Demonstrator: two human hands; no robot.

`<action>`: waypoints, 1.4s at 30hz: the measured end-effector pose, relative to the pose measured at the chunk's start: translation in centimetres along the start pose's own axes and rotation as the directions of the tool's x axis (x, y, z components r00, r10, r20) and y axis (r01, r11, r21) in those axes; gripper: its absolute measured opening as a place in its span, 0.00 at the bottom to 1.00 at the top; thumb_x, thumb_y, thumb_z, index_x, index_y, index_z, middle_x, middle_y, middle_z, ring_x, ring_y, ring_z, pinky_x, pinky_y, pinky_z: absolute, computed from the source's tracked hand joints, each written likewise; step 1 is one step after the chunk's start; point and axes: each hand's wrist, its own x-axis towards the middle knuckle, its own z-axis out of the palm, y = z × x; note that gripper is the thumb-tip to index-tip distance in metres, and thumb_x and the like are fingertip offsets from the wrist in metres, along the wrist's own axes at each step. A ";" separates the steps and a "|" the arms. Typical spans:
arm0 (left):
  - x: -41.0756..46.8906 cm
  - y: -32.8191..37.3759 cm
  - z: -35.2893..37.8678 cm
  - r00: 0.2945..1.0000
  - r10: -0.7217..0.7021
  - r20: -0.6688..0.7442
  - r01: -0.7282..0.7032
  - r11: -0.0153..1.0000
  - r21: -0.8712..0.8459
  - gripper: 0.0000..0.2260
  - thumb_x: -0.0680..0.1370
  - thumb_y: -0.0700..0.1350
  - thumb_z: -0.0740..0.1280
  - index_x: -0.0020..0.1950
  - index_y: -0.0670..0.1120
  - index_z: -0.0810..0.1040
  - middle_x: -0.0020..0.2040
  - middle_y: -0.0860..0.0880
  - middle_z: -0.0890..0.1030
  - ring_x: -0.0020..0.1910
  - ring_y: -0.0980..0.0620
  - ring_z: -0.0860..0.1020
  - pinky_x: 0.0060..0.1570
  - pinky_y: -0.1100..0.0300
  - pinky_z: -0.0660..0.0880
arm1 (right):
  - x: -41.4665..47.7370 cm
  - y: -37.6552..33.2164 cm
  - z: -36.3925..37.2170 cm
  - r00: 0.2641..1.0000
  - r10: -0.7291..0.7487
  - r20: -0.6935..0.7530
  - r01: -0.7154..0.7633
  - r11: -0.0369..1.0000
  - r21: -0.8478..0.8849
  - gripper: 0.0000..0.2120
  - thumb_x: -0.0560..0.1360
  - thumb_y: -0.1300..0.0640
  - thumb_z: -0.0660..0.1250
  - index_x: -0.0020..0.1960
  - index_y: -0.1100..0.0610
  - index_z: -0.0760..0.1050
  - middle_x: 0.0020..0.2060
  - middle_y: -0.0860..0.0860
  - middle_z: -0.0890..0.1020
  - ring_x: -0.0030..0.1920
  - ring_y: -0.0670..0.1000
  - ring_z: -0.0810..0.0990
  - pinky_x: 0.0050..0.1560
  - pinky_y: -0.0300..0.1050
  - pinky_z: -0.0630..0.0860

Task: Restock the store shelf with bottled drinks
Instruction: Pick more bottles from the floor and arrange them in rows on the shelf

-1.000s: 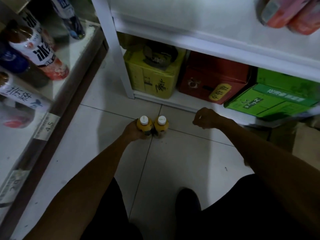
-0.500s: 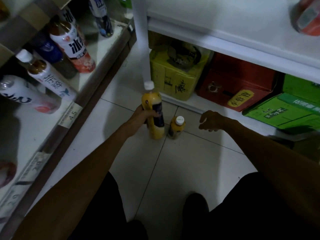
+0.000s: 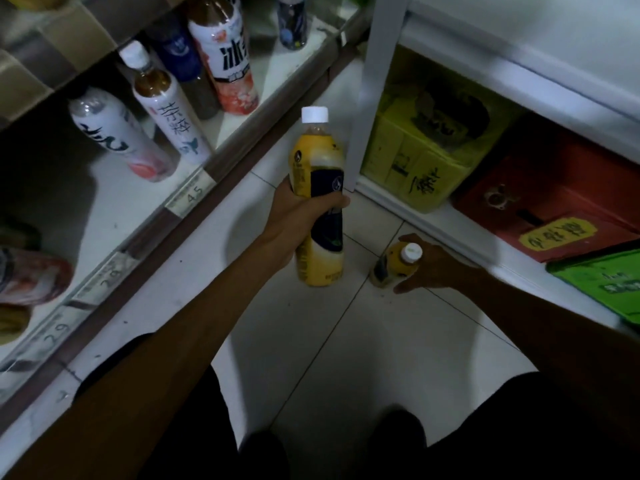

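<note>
My left hand (image 3: 298, 216) grips a yellow drink bottle (image 3: 317, 168) with a white cap and dark label, held upright above the tiled floor. A second identical bottle (image 3: 394, 266) stands on the floor to its right. My right hand (image 3: 431, 266) wraps around this bottle from the right, thumb behind it and fingers below it. The store shelf (image 3: 187, 199) with white boards and price tags runs along the left and holds several other bottles.
On the left shelf stand a tea bottle (image 3: 166, 109), a white and pink bottle (image 3: 121, 136) and a red-labelled bottle (image 3: 228, 64). A white rack (image 3: 367, 91) on the right holds a yellow carton (image 3: 419, 161), a red carton (image 3: 550, 206) and a green carton (image 3: 606, 282). My legs fill the bottom.
My left hand has lifted one yellow bottle off the floor, up and toward the left shelf. My right hand has moved onto the second bottle, which was standing free.
</note>
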 end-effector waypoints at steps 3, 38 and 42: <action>-0.2 -0.2 -1.2 0.999 0.017 -0.033 -0.017 1.000 0.001 0.20 0.61 0.41 0.75 0.52 0.44 0.79 0.45 0.47 0.82 0.42 0.52 0.82 0.41 0.61 0.80 | 0.9 0.4 0.4 0.998 -0.046 -0.041 0.047 0.999 0.013 0.42 0.54 0.53 0.85 0.64 0.49 0.71 0.58 0.51 0.78 0.58 0.53 0.77 0.63 0.53 0.72; 1.0 -0.3 1.4 0.899 -0.247 0.360 0.335 0.920 -0.203 0.22 0.71 0.45 0.75 0.62 0.44 0.76 0.51 0.43 0.84 0.48 0.40 0.82 0.46 0.47 0.81 | -6.3 -9.2 -6.0 0.986 0.134 0.095 -0.123 0.219 0.968 0.35 0.64 0.33 0.70 0.57 0.59 0.76 0.40 0.60 0.80 0.39 0.58 0.81 0.46 0.55 0.79; 0.3 -0.6 1.2 0.901 -0.283 0.328 0.326 0.942 -0.085 0.12 0.71 0.44 0.75 0.52 0.42 0.80 0.40 0.44 0.83 0.39 0.47 0.82 0.44 0.51 0.81 | -5.7 -9.9 -5.8 0.990 0.110 0.091 -0.123 0.333 0.935 0.24 0.64 0.49 0.75 0.55 0.58 0.75 0.40 0.59 0.80 0.38 0.56 0.81 0.39 0.51 0.81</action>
